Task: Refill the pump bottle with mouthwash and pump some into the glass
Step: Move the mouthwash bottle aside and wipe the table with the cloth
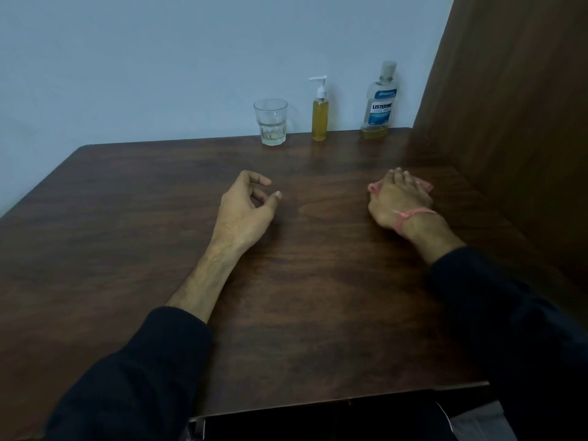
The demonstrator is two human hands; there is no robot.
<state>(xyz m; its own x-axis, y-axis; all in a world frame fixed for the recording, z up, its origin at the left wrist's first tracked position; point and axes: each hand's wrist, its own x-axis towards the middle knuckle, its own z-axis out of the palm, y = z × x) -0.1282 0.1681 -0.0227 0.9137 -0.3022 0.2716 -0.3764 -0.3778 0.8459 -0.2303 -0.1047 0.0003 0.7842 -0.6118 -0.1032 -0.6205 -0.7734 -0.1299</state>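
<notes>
Seen from the head camera, both hands rested empty on the table (143, 192), the left hand (246, 206) loosely curled, the right hand (399, 198) relaxed. The glass (270, 121), pump bottle (319, 117) and mouthwash bottle (378, 103) stood apart by the wall; steadying each bottle before uncapping seemed wise.

Smooth dark wood-grain table (318, 265)

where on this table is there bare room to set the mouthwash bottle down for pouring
Bare wood lies between the left hand and right hand, and in the band from the hands up to the row at the wall. The far left of the table is bare too. Crowded: glass, pump bottle, mouthwash bottle.
</notes>
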